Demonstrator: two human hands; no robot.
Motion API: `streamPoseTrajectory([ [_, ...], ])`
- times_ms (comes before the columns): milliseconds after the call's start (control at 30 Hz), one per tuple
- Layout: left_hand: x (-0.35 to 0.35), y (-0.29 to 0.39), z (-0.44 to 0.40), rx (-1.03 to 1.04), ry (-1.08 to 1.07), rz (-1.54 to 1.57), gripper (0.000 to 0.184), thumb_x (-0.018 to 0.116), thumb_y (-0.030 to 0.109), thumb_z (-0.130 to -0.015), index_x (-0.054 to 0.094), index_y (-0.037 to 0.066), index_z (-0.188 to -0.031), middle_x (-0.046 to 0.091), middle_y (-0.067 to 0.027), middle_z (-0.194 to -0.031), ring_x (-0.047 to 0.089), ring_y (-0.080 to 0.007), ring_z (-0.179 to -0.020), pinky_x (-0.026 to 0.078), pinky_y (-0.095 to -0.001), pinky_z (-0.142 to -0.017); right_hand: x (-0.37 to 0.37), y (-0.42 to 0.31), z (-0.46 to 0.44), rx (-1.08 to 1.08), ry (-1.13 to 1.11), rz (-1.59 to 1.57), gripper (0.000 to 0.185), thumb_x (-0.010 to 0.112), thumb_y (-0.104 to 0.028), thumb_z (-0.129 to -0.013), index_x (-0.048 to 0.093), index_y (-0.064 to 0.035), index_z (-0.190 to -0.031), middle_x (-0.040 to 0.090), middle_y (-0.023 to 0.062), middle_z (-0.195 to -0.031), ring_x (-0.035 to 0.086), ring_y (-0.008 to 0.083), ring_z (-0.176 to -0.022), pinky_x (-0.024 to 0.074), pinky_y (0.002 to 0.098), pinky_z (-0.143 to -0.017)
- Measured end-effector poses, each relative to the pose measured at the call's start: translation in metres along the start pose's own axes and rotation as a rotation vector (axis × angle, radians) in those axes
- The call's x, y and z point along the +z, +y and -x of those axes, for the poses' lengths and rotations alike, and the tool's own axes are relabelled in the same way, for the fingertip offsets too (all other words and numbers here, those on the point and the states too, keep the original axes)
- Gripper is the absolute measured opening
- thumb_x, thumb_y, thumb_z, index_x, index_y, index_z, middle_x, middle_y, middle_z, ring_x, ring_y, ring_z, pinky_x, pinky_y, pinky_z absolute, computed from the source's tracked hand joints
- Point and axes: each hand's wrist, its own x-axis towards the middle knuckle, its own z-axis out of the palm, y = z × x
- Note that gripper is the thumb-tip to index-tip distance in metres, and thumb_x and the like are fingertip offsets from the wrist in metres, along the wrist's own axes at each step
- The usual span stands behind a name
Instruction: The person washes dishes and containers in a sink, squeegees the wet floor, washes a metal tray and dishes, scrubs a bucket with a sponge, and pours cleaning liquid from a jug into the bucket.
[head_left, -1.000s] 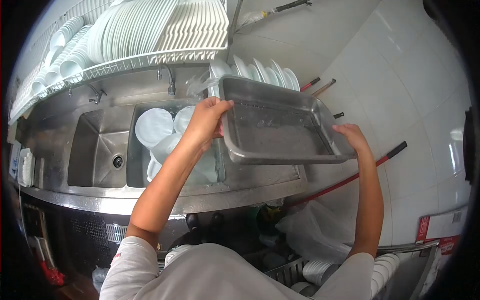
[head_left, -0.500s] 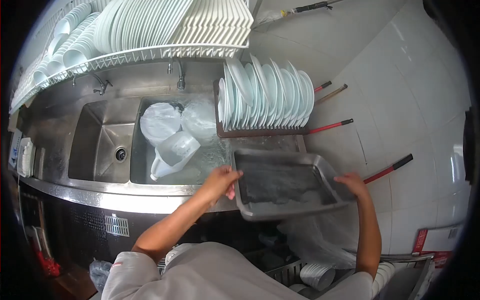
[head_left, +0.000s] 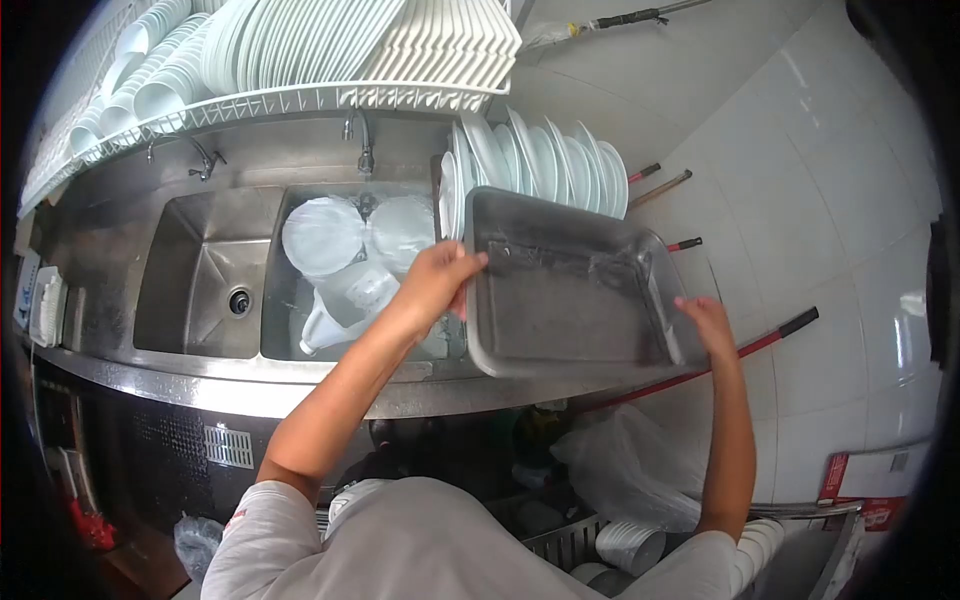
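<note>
A rectangular metal tray is held up in the air to the right of the sinks, its hollow side facing me. My left hand grips its left rim, thumb on the inside edge. On the opposite rim, my right hand is closed, with its fingers partly out of sight behind the metal. Behind the tray stands a row of upright white plates, their lower parts hidden by it. Left of the tray, a water-filled sink holds round white items and a white jug-like container.
An empty sink basin lies further left, with faucets behind. Above is a white rack full of plates and bowls. Red-handled poles lean at the right wall. A clear plastic bag and stacked bowls are below.
Over the last second the tray went down toward me, then back up and forward, both hands staying on it. It now covers the lower part of the plate row again.
</note>
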Motion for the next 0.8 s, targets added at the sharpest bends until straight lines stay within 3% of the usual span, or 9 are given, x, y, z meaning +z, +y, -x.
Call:
streamPoseTrajectory([
  [167, -0.007, -0.059, 0.043, -0.144, -0.072, 0.015, 0.031, 0.069, 0.025, -0.098, 0.051, 0.009, -0.078, 0.056, -0.0006, -0.061, 0.056, -0.0113, -0.046, 0.046, -0.0266, -0.043, 0.027, 0.054, 0.066, 0.064, 0.028, -0.031, 0.044, 0.08, -0.036, -0.086, 0.05, -0.011, -0.065, 0.039, -0.0075, -0.065, 0.036, 0.0074, -0.063, 0.0284, 0.0295, -0.056],
  [300, -0.004, -0.097, 0.071, -0.379, -0.125, 0.089, 0.03, 0.072, 0.026, -0.096, 0.054, 0.009, -0.079, 0.055, -0.0003, -0.06, 0.053, -0.0126, -0.041, 0.045, -0.0285, -0.039, 0.025, 0.104, 0.082, 0.109, -0.143, 0.094, 0.043, 0.081, -0.037, -0.084, 0.058, -0.0051, -0.066, 0.046, -0.0024, -0.063, 0.04, 0.0114, -0.063, 0.035, 0.0328, -0.059],
  [400, 0.0, -0.104, 0.061, -0.484, -0.097, 0.091, 0.032, 0.073, 0.029, -0.096, 0.055, 0.007, -0.081, 0.055, -0.0017, -0.059, 0.055, -0.0149, -0.041, 0.045, -0.028, -0.039, 0.012, 0.083, 0.066, 0.155, -0.26, 0.302, 0.04, 0.082, -0.037, -0.081, 0.068, -0.0011, -0.073, 0.056, 0.0024, -0.067, 0.048, 0.0138, -0.066, 0.0423, 0.0356, -0.064],
  [467, -0.001, -0.076, 0.047, -0.378, -0.082, 0.106, 0.032, 0.075, 0.03, -0.095, 0.057, 0.007, -0.082, 0.056, -0.0017, -0.06, 0.055, -0.0147, -0.041, 0.045, -0.0275, -0.039, -0.004, 0.075, 0.019, 0.097, -0.323, 0.425, 0.039, 0.083, -0.038, -0.079, 0.075, 0.001, -0.082, 0.067, 0.0054, -0.073, 0.058, 0.0142, -0.07, 0.048, 0.0345, -0.071],
  [533, -0.008, -0.029, 0.028, -0.259, -0.069, 0.145, 0.031, 0.073, 0.03, -0.095, 0.057, 0.006, -0.084, 0.058, -0.0027, -0.061, 0.057, -0.0143, -0.042, 0.046, -0.0271, -0.039, -0.018, 0.019, 0.0, -0.041, -0.189, 0.284, 0.041, 0.083, -0.038, -0.078, 0.076, 0.0016, -0.084, 0.07, 0.009, -0.075, 0.063, 0.0173, -0.07, 0.05, 0.0376, -0.071],
  [633, -0.017, 0.019, 0.001, -0.063, -0.048, 0.301, 0.028, 0.07, 0.028, -0.097, 0.058, 0.006, -0.083, 0.06, -0.0028, -0.061, 0.057, -0.0134, -0.043, 0.046, -0.0261, -0.037, -0.027, -0.05, -0.019, -0.099, -0.181, 0.111, 0.041, 0.083, -0.038, -0.077, 0.075, 0.0028, -0.082, 0.07, 0.0096, -0.074, 0.063, 0.0194, -0.066, 0.0502, 0.0396, -0.066],
  [700, -0.025, 0.015, -0.011, -0.131, -0.053, 0.329, 0.028, 0.07, 0.027, -0.097, 0.059, 0.007, -0.082, 0.059, -0.0018, -0.059, 0.057, -0.0128, -0.042, 0.046, -0.0257, -0.037, -0.028, -0.063, -0.034, -0.095, -0.223, 0.106, 0.04, 0.084, -0.035, -0.078, 0.073, 0.0038, -0.078, 0.068, 0.0101, -0.072, 0.059, 0.0182, -0.061, 0.0494, 0.0406, -0.061],
  [800, -0.032, -0.003, 0.0, -0.284, 0.008, 0.323, 0.027, 0.071, 0.026, -0.096, 0.06, 0.007, -0.081, 0.058, -0.0007, -0.057, 0.056, -0.0125, -0.042, 0.046, -0.0253, -0.038, -0.013, -0.048, -0.033, -0.011, -0.324, 0.347, 0.039, 0.084, -0.034, -0.076, 0.074, 0.0026, -0.08, 0.07, 0.0088, -0.073, 0.06, 0.0185, -0.064, 0.05, 0.0381, -0.065],
])
